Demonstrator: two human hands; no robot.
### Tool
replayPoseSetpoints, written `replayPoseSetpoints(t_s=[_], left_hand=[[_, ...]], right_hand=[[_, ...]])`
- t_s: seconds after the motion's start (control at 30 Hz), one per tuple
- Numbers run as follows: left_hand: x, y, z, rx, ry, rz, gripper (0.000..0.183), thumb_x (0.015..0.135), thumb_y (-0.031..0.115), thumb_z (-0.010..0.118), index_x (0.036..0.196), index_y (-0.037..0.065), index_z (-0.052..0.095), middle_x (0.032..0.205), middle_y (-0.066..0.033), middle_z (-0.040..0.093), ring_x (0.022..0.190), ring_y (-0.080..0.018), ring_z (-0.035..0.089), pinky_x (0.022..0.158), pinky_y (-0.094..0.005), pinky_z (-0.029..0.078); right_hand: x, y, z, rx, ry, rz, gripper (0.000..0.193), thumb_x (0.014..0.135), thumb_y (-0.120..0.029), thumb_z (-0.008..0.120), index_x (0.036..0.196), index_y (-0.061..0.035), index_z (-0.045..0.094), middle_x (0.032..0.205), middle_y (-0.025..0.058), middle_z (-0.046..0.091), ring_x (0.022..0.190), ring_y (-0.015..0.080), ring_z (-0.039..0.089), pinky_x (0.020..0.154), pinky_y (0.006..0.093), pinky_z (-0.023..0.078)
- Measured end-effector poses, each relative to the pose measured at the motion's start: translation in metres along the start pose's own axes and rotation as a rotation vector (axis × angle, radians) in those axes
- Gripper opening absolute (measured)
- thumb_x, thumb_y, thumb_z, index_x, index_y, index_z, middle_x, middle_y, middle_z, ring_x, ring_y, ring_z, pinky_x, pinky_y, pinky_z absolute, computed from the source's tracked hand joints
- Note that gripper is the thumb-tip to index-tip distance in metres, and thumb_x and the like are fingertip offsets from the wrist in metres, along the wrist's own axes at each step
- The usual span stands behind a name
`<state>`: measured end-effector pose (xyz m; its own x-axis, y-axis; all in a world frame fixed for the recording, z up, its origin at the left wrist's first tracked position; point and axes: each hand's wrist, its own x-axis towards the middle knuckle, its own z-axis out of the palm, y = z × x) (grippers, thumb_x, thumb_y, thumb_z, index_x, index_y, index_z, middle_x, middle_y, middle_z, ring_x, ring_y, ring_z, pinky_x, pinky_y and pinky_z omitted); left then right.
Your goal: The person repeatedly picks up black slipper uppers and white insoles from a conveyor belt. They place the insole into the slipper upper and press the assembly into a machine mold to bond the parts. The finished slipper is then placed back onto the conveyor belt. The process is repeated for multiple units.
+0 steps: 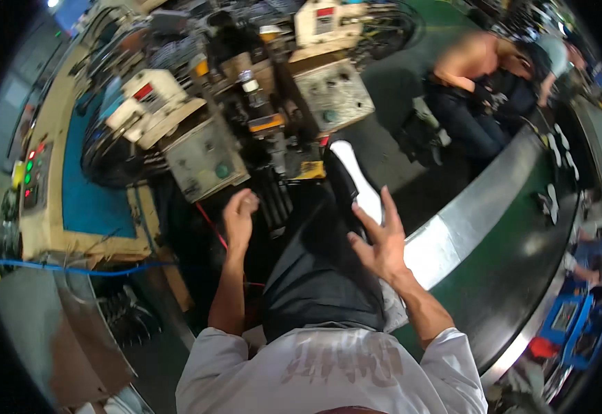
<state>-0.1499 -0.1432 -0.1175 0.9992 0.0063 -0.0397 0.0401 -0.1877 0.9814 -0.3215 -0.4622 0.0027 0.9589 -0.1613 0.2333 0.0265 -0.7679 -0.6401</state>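
Observation:
A shoe point(359, 176) with a white sole and a black side stands tilted above my right thigh, its toe pointing away from me. My right hand point(382, 243) grips its near end, with the thumb and fingers spread over the white sole. To the left, my left hand point(238, 215) is raised with its fingers curled in, and nothing shows in them. Beside it is a metal control box point(204, 162) with a green button. Between my hands, dark machine parts point(272, 196) reach toward my knees.
A second control box point(333, 95) sits farther right on the machine. On my right a metal-edged, curved green conveyor point(515, 262) carries several shoes point(550, 203). Another person point(480, 83) sits bent forward at the far right. A blue hose point(101, 271) crosses on the left.

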Motion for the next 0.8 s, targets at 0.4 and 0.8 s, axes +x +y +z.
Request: replayPoseSetpoints(t_s=[0.4, 0.8], left_hand=[[0.175, 0.089, -0.178, 1.108, 0.996, 0.651, 0.038, 0.1, 0.011, 0.065, 0.138, 0.006, 0.068, 0.133, -0.0234, 0.056, 0.124, -0.0437, 0.05, 0.106, -0.054, 0.042], [0.181, 0.079, -0.176, 1.067, 1.137, 0.786, 0.039, 0.087, 0.004, 0.066, 0.124, 0.011, 0.073, 0.12, -0.02, 0.059, 0.112, -0.0412, 0.054, 0.095, -0.0531, 0.045]], right_hand=[[0.253, -0.096, 0.077, -0.18, 0.085, -0.331, 0.064, 0.089, -0.033, 0.078, 0.151, -0.034, 0.06, 0.168, 0.035, 0.024, 0.114, 0.0535, 0.06, 0.095, 0.0565, 0.059], [0.287, -0.092, 0.158, -0.277, 0.087, -0.296, 0.07, 0.09, -0.036, 0.077, 0.156, -0.0355, 0.054, 0.168, 0.0381, 0.019, 0.118, 0.0537, 0.057, 0.092, 0.0565, 0.06]])
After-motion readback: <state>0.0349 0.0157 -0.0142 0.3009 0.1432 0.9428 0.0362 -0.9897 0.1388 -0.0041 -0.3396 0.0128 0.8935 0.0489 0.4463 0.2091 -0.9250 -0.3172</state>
